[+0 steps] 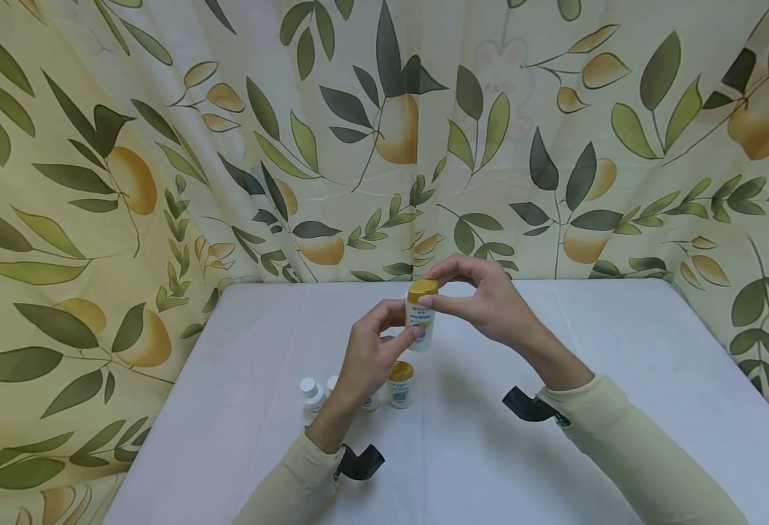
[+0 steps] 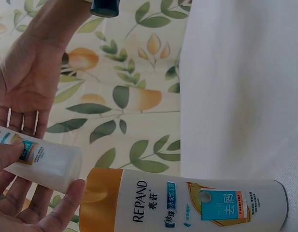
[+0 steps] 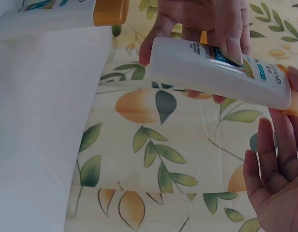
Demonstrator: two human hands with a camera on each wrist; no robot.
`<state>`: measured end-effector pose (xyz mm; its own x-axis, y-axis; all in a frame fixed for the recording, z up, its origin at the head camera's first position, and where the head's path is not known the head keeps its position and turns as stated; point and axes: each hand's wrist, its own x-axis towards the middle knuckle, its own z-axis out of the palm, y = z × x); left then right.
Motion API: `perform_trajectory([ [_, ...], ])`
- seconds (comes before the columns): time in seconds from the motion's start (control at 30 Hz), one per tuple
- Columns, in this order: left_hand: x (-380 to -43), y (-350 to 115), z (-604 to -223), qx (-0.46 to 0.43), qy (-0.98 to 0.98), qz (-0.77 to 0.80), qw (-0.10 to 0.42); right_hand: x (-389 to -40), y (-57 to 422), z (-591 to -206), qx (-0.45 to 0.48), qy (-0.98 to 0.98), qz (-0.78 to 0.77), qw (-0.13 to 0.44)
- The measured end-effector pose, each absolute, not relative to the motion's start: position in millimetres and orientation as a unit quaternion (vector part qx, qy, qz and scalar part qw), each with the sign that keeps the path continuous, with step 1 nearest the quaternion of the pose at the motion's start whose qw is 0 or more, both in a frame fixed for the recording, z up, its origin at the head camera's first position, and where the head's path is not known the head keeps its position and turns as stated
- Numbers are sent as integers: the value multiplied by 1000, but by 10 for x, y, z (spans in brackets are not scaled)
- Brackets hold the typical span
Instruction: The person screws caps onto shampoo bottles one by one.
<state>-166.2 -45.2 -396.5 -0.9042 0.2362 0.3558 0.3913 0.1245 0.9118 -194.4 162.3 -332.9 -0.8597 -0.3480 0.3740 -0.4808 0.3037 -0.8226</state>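
A white shampoo bottle (image 1: 419, 316) with a golden-orange cap (image 1: 423, 290) is held up above the table, upright in the head view. My left hand (image 1: 372, 354) grips its body, thumb across the front label. With thumb and fingers, my right hand (image 1: 485, 302) holds the cap. The right wrist view shows the held bottle (image 3: 183, 67) from close up, both hands at it. Below it, a second shampoo bottle (image 1: 400, 391) with the same kind of cap stands on the table; its label (image 2: 226, 205) reads REPAND in the left wrist view.
A small white-capped bottle (image 1: 313, 392) stands left of my left forearm, which partly hides other white bottles. The white-covered table (image 1: 587, 343) extends to both sides. Behind it hangs a curtain (image 1: 240, 168) printed with leaves and fruit.
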Motion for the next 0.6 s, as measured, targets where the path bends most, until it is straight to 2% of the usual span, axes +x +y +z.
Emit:
perform_trajectory([
  [0.37, -1669, -450, -3958, -210, -748, -626, 63, -1939, 1602, -3333, 271, -804, 528, 45],
  [0.6, -1650, -412, -3946, -206, -752, -622, 75, -1921, 1566, -3350, 262, -799, 536, 74],
])
